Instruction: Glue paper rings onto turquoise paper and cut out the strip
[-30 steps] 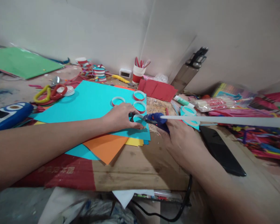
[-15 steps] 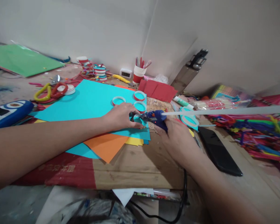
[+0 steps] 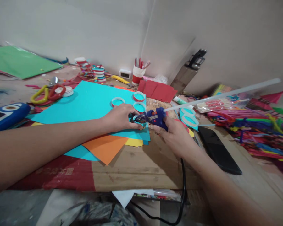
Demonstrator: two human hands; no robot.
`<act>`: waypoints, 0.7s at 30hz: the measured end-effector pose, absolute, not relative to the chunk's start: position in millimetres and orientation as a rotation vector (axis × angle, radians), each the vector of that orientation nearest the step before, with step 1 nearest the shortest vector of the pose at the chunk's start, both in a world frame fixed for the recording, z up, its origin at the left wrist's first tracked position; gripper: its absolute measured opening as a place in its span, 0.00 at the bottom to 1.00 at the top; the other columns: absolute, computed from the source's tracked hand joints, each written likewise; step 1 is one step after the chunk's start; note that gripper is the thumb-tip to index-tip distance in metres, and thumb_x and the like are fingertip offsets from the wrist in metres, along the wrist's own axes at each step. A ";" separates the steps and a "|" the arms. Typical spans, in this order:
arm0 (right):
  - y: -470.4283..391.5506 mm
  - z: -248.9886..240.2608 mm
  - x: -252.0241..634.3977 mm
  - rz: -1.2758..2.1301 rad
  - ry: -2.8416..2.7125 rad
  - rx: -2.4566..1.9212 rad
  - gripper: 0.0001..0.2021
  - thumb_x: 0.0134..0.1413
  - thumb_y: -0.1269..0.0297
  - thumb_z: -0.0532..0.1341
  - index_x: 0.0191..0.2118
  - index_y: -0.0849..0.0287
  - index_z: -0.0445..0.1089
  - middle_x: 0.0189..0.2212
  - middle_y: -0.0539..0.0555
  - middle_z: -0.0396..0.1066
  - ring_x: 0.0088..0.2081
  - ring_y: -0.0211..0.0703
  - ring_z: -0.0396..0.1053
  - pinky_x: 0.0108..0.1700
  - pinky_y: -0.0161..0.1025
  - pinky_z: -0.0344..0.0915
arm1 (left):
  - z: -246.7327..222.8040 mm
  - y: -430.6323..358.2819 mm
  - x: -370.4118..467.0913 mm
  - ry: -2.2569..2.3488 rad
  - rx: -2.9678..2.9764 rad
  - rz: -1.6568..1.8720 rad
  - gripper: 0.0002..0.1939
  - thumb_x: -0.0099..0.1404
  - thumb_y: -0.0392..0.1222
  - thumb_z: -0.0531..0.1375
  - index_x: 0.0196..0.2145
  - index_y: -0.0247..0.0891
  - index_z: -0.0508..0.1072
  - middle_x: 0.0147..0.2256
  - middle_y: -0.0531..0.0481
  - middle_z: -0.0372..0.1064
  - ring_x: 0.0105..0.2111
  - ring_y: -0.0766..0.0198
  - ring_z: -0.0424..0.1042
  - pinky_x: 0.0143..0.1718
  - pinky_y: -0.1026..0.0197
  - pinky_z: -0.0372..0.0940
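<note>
Head view: right hand (image 3: pixel 176 138) closed around blue glue gun (image 3: pixel 153 118), red light lit on its side, nozzle pointed left at small paper ring (image 3: pixel 137 118). Long glue stick (image 3: pixel 223 93) projected from the gun's back, up and to the right, above the plastic packet (image 3: pixel 218 105) and the pile of coloured strips (image 3: pixel 254 131). Black cord (image 3: pixel 182 188) dropped from the gun over the near table edge. Left hand (image 3: pixel 121 117) laid flat on turquoise sheet (image 3: pixel 89 102), fingertips (image 3: pixel 138 126) pinched at the ring, nothing else in its grasp; ring mostly hidden between fingers and nozzle. Ring placed near the sheet's right edge, close to the near right corner. Three more rings (image 3: pixel 118 101) set just behind on the same sheet. Orange sheet (image 3: pixel 106 149) and yellow sheet (image 3: pixel 134 142) stuck out from beneath, corners toward the near edge of the cardboard (image 3: pixel 141 169). Bare cardboard open in front of both hands. Black flat object (image 3: pixel 217 150) lay just right of the right wrist, crowding that side. Scissors (image 3: pixel 48 93), tape roll (image 3: pixel 67 91) and green sheet (image 3: pixel 21 62) well apart on the left. Red-and-white cup (image 3: pixel 138 74) against the back wall.
</note>
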State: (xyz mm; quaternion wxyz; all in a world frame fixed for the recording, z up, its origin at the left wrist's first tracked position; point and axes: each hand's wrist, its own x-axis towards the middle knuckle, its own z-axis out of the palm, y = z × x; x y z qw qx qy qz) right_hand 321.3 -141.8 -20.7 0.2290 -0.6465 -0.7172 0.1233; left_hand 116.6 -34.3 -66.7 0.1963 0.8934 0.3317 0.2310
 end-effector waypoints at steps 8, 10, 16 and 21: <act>-139.6 -30.0 320.5 0.291 -1.957 -1.706 0.14 0.62 0.64 0.58 0.51 0.60 0.72 0.43 0.59 0.78 0.43 0.52 0.74 0.42 0.45 0.68 | -68.7 -34.5 116.8 0.941 2.509 0.660 0.28 0.58 0.62 0.69 0.49 0.41 0.81 0.47 0.44 0.77 0.50 0.49 0.73 0.54 0.50 0.66; -140.1 -31.7 319.4 0.230 -1.959 -1.736 0.15 0.62 0.64 0.58 0.53 0.60 0.71 0.42 0.60 0.78 0.42 0.53 0.75 0.41 0.45 0.69 | -69.0 -34.1 116.6 0.957 2.506 0.653 0.28 0.57 0.63 0.69 0.48 0.42 0.81 0.47 0.44 0.77 0.50 0.48 0.73 0.54 0.50 0.66; -145.1 -27.3 316.9 0.085 -1.992 -1.798 0.11 0.65 0.62 0.57 0.48 0.58 0.72 0.38 0.60 0.78 0.38 0.54 0.75 0.36 0.43 0.67 | -68.0 -33.8 116.7 0.962 2.493 0.636 0.27 0.57 0.63 0.69 0.47 0.42 0.81 0.47 0.44 0.78 0.50 0.48 0.73 0.53 0.50 0.66; -145.3 -26.4 316.6 0.050 -1.989 -1.807 0.10 0.64 0.64 0.57 0.46 0.59 0.71 0.36 0.60 0.78 0.37 0.53 0.75 0.36 0.42 0.66 | -68.9 -33.5 116.9 0.956 2.470 0.651 0.27 0.56 0.63 0.69 0.47 0.44 0.81 0.48 0.45 0.78 0.51 0.49 0.73 0.54 0.50 0.66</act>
